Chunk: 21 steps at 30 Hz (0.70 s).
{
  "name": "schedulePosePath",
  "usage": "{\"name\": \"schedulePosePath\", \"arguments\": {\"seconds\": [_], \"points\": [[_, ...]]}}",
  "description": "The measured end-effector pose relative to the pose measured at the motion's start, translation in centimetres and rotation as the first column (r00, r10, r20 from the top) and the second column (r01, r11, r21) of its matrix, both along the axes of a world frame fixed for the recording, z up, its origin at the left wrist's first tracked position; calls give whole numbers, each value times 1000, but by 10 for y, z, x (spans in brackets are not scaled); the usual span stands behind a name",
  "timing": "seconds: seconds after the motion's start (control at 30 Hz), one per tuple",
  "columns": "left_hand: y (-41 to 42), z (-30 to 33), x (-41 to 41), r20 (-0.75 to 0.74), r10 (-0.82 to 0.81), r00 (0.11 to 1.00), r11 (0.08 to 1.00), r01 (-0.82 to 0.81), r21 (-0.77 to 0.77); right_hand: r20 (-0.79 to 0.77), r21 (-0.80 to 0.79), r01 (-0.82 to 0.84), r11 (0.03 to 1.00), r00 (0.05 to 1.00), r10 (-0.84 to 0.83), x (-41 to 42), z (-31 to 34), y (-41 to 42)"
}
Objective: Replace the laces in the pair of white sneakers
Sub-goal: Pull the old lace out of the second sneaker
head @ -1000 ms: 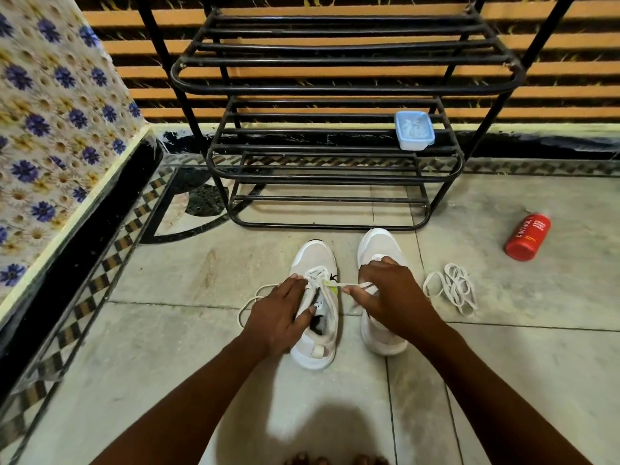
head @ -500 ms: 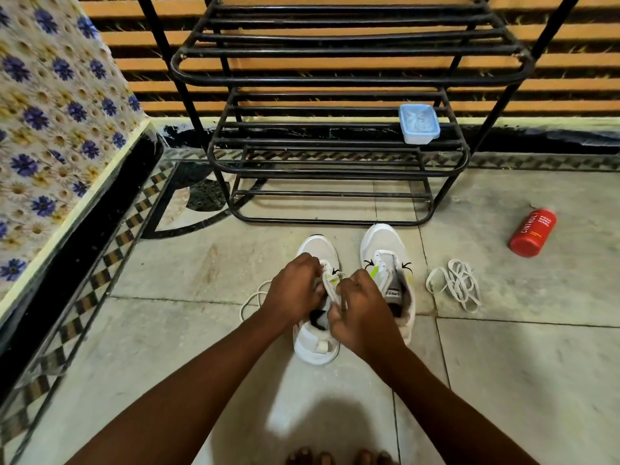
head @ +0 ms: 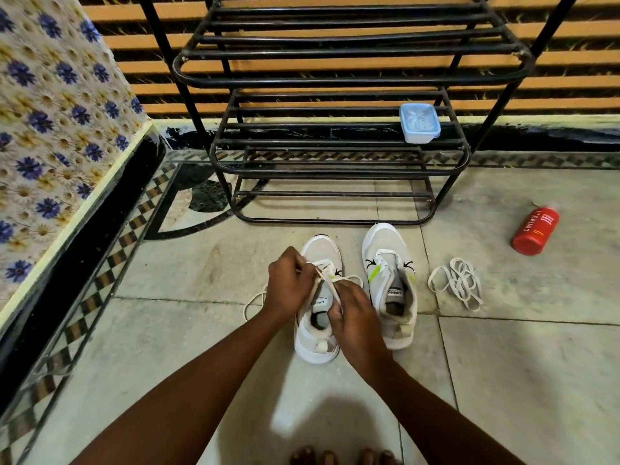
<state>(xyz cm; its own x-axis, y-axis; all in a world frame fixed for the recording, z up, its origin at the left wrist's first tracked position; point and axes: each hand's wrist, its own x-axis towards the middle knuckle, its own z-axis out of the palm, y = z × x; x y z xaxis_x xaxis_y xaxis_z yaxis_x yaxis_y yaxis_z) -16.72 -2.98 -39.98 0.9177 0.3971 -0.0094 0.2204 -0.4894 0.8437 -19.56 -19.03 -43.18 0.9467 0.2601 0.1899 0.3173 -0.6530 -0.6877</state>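
Both hands are down on the left sneaker (head: 318, 333): the left hand (head: 290, 285) has its fingers curled round a strand of the white lace (head: 323, 280) up by the tongue, and the right hand (head: 355, 313) is curled over the shoe's right side, pinching the same lace nearer the collar. Can't really tell which eyelet the lace goes through, the knuckles hide it. A loop of it trails off on the floor (head: 167, 347) to the left of the shoe.

Right sneaker (head: 391, 283) stands just beside it, toe pointing far, with no lace in it, green streak and black marks on the upper. A loose lace (head: 458, 283) lies in a tangle to its right, not touching it. Further right and a bit farther off there's a red bottle (head: 535, 231) on its side. Behind the shoes stands a black metal rack (head: 335, 78), with a small blue-lidded box (head: 419, 122) on a middle shelf. Flowery cloth (head: 57, 112) off on the left.
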Motion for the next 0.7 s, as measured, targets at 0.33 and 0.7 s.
{"name": "schedulePosePath", "arguments": {"seconds": [0.33, 0.7], "points": [[3, 26, 7, -105, -288, 952, 957, 289, -3, -7, -61, 28, 998, 1000, -28, 9, 1, 11], [-4, 28, 16, -147, -211, 966, 972, 223, 71, 7, -103, 86, 991, 996, -85, 13, -4, 14]]}}
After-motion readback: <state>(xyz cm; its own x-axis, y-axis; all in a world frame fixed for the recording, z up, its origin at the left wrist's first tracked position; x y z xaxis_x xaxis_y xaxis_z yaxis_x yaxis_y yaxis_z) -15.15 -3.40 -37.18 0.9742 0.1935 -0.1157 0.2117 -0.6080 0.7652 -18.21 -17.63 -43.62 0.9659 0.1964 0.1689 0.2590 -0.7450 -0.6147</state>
